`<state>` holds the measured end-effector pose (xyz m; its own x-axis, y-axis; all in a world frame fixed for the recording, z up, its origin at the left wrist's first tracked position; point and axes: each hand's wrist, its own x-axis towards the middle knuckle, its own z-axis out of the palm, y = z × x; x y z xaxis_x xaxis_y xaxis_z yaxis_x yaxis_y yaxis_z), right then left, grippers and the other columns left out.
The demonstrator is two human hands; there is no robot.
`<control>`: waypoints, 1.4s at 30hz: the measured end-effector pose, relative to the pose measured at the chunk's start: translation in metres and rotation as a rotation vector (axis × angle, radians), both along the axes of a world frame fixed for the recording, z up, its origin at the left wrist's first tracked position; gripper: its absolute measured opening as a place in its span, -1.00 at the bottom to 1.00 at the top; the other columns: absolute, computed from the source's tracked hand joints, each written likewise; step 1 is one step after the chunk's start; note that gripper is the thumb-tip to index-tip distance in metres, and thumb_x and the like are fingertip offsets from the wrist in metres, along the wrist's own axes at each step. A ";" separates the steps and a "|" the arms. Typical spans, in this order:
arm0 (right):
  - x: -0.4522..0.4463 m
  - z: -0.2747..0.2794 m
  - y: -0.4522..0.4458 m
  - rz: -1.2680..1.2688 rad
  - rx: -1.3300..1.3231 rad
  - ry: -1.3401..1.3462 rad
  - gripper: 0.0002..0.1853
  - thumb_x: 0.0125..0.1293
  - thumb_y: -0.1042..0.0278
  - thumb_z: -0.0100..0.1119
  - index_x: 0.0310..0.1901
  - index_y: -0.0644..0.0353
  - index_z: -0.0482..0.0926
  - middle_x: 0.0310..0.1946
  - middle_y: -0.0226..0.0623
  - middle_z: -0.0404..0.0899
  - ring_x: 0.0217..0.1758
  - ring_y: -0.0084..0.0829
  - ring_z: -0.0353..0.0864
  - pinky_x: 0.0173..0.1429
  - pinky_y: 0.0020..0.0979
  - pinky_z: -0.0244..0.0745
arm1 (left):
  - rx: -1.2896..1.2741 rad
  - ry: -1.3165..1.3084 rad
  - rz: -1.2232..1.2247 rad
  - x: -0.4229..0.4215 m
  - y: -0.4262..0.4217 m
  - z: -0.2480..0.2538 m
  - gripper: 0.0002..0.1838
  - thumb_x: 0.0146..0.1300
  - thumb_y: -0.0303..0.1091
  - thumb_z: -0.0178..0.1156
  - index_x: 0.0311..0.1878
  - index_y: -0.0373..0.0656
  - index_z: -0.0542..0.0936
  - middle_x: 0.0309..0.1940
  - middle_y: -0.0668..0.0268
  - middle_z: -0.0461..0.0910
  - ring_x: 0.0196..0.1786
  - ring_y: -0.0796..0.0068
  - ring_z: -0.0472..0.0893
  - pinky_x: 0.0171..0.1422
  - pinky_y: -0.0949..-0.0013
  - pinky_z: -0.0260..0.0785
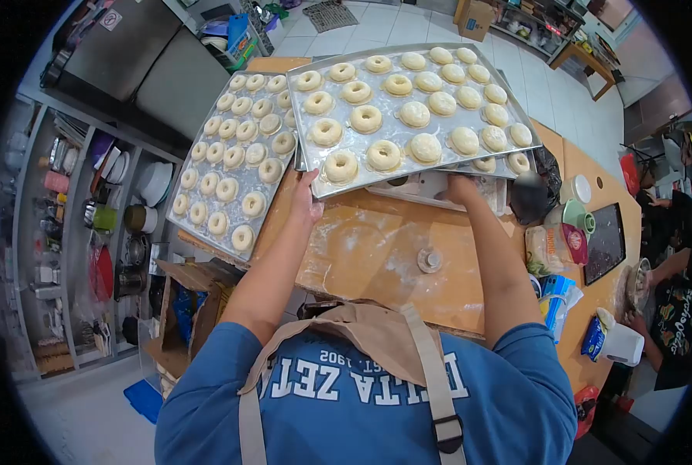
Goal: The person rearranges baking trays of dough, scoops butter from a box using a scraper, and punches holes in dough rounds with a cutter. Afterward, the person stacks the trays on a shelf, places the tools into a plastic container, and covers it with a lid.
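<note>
A large metal tray (408, 174) holds rows of pale dough pieces, some ring-shaped, others round without an open hole. My left hand (306, 198) grips its near left corner. Under the near edge of that tray is my right hand (460, 188), its fingers mostly hidden beneath the metal. Below the raised tray lies another tray (501, 164) with dough pieces, only partly visible. To the left, a third tray (232, 190) of dough rings rests on the wooden table (361, 256), close beside the held one.
A small metal cutter (429, 260) stands on the floured table. Flour bags (547, 249), a green container (574, 217) and a dark tray (604, 244) are at the right. Another person's hands hold a bowl (638, 285) at the far right. Shelves (79, 232) line the left.
</note>
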<state>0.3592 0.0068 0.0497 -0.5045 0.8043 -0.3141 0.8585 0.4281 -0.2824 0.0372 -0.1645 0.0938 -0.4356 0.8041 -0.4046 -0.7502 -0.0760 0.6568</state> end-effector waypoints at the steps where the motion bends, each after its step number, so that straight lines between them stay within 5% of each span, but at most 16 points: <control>1: 0.001 0.002 0.001 0.017 0.016 0.006 -0.50 -0.02 0.11 0.26 -0.06 0.23 0.52 -0.02 0.03 0.47 0.03 -0.06 0.47 0.07 -0.20 0.40 | -0.019 -0.015 0.014 0.000 0.002 -0.001 -0.55 0.09 -0.42 0.15 0.09 -0.15 0.37 -0.03 0.27 0.49 0.01 0.36 0.50 0.12 0.32 0.35; 5: 0.018 0.022 -0.002 0.069 -0.007 0.255 -0.54 0.03 0.24 0.23 0.00 0.21 0.48 -0.03 0.02 0.48 0.03 -0.03 0.45 0.08 -0.20 0.37 | -0.057 -0.005 0.047 -0.003 0.013 0.004 -0.55 0.06 -0.46 0.13 0.08 -0.14 0.37 -0.04 0.28 0.49 0.00 0.36 0.50 0.11 0.30 0.36; 8: 0.024 0.049 -0.011 0.065 0.055 0.332 -0.79 0.03 0.35 0.19 -0.28 0.21 0.58 -0.29 -0.09 0.59 -0.15 -0.03 0.53 -0.07 -0.18 0.41 | -0.046 0.043 0.004 0.000 0.019 0.010 -0.56 0.05 -0.44 0.14 0.06 -0.13 0.37 -0.05 0.28 0.50 0.00 0.35 0.50 0.10 0.29 0.35; 11: 0.026 0.059 -0.019 0.179 -0.034 0.293 -0.83 -0.05 0.37 0.23 -0.37 0.17 0.56 -0.31 -0.20 0.58 -0.15 -0.10 0.51 -0.08 -0.20 0.39 | -0.055 0.067 -0.046 0.004 0.012 0.011 -0.56 0.06 -0.42 0.14 0.07 -0.13 0.37 -0.04 0.28 0.49 0.01 0.34 0.50 0.11 0.30 0.35; 14: 0.027 0.088 -0.031 0.299 0.228 0.316 -0.85 -0.11 0.45 0.26 -0.43 0.17 0.53 -0.36 -0.27 0.56 -0.18 -0.16 0.50 -0.09 -0.24 0.38 | -0.061 0.089 -0.038 0.007 0.005 0.018 -0.55 0.07 -0.40 0.12 0.09 -0.15 0.37 -0.03 0.26 0.49 0.01 0.32 0.49 0.13 0.29 0.33; 18: 0.044 0.124 -0.048 0.061 0.441 0.652 -0.86 -0.07 0.58 0.24 -0.40 0.21 0.53 -0.45 -0.23 0.52 -0.27 -0.16 0.48 -0.16 -0.33 0.38 | -0.077 0.003 -0.028 -0.003 0.007 -0.002 -0.54 0.08 -0.40 0.08 0.11 -0.18 0.35 0.00 0.22 0.47 0.05 0.30 0.48 0.18 0.24 0.30; 21: 0.069 0.100 -0.062 -0.184 0.432 0.678 -0.88 0.00 0.53 0.21 -0.38 0.21 0.50 -0.41 -0.19 0.53 -0.31 -0.17 0.51 -0.23 -0.27 0.39 | -0.068 -0.008 -0.034 -0.008 0.008 -0.015 -0.54 0.09 -0.40 0.08 0.11 -0.19 0.34 0.01 0.22 0.47 0.05 0.30 0.47 0.18 0.23 0.30; 22: 0.075 0.092 -0.071 -0.193 0.412 0.464 -0.91 0.09 0.49 0.15 -0.35 0.22 0.49 -0.41 -0.16 0.52 -0.35 -0.16 0.51 -0.27 -0.26 0.40 | -0.079 -0.014 -0.031 -0.008 0.006 -0.014 -0.54 0.09 -0.40 0.07 0.11 -0.19 0.34 0.01 0.22 0.47 0.06 0.30 0.48 0.18 0.23 0.30; 26: 0.085 0.087 -0.086 -0.440 0.452 0.611 -0.92 0.11 0.46 0.13 -0.34 0.20 0.49 -0.40 -0.12 0.51 -0.33 -0.13 0.52 -0.27 -0.26 0.40 | -0.077 -0.008 -0.035 -0.008 0.004 -0.008 -0.56 0.09 -0.39 0.07 0.10 -0.19 0.35 0.00 0.21 0.47 0.05 0.30 0.48 0.17 0.24 0.31; 34: 0.090 0.096 -0.103 -0.318 0.771 0.662 -0.89 -0.02 0.60 0.10 -0.41 0.20 0.47 -0.41 -0.17 0.48 -0.28 -0.12 0.48 -0.20 -0.23 0.38 | -0.036 0.015 -0.087 -0.004 -0.001 -0.013 -0.53 0.09 -0.38 0.08 0.12 -0.21 0.32 0.01 0.20 0.47 0.06 0.30 0.47 0.16 0.26 0.30; 37: 0.102 0.084 -0.100 -0.092 0.668 0.431 -0.86 -0.06 0.61 0.09 -0.41 0.20 0.47 -0.45 -0.17 0.44 -0.30 -0.13 0.45 -0.20 -0.23 0.35 | 0.027 0.015 -0.065 0.004 -0.004 -0.013 -0.50 0.10 -0.38 0.08 0.15 -0.22 0.30 0.03 0.20 0.45 0.08 0.29 0.46 0.18 0.24 0.29; 42: 0.123 0.085 -0.146 -0.359 0.711 0.258 -0.78 -0.09 0.64 0.06 -0.35 0.16 0.50 -0.28 -0.23 0.47 -0.15 -0.15 0.43 -0.09 -0.21 0.30 | -0.045 -0.054 -0.080 0.010 -0.025 -0.024 -0.49 0.11 -0.38 0.06 0.17 -0.22 0.27 0.07 0.18 0.41 0.11 0.26 0.43 0.21 0.20 0.28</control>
<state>0.4822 -0.1397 0.1350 -0.1663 0.8927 0.4190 0.9221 0.2913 -0.2547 0.0473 -0.1890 0.0694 -0.3478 0.8156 -0.4624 -0.7870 0.0140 0.6167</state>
